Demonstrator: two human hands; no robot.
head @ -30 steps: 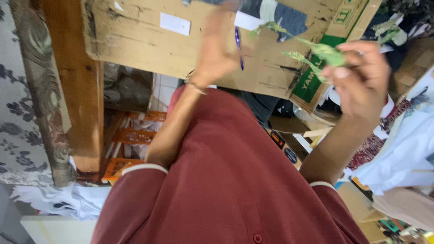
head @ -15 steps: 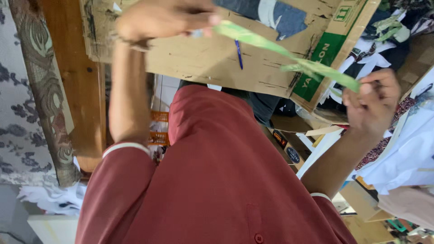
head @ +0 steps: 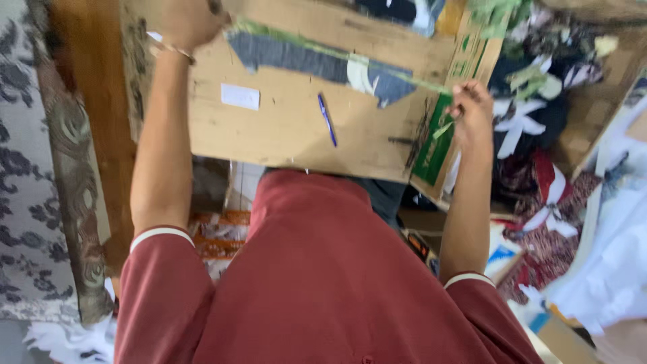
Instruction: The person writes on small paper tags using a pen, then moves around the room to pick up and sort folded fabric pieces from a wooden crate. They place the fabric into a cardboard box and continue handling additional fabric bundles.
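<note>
Green strip (head: 337,54), one, stretched between two hands, left (head: 185,20) and right (head: 472,114), each pinching an end.

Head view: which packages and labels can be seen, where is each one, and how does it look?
Cardboard sheet: flat, brown, lying across the middle between both hands.
White label: small blank-looking rectangle on the cardboard, left of the blue pen.
Green panel: printed strip at the cardboard's right edge, under the right hand.
</note>
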